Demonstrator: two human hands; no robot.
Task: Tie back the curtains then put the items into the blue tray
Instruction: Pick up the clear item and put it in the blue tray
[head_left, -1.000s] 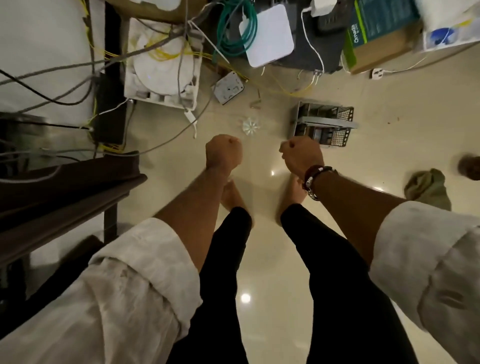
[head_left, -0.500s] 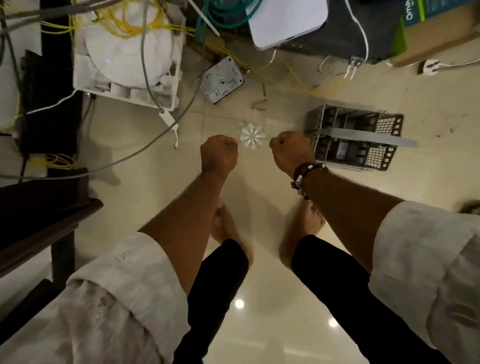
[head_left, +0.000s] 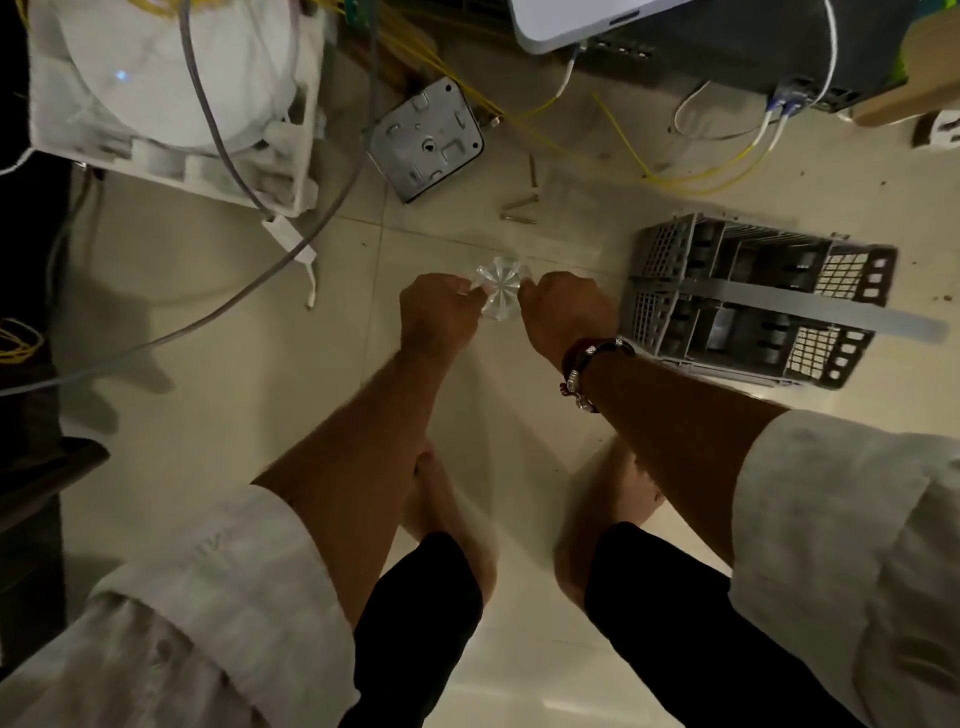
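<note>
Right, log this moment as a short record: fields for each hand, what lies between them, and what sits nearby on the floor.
left hand: fingers curled, at the left edge of the clear ribbed piece
right hand: fingers curled, at its right edge; bracelet on the wrist
clear ribbed piece: round, transparent, between both hands; grip or mere overlap unclear
right of hands: grey cutlery basket on the floor
beyond hands: metal plate, loose screws
blue tray: not in view

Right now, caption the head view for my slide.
Both fists, left hand and right hand, flank a clear faceted piece above the floor.
</note>
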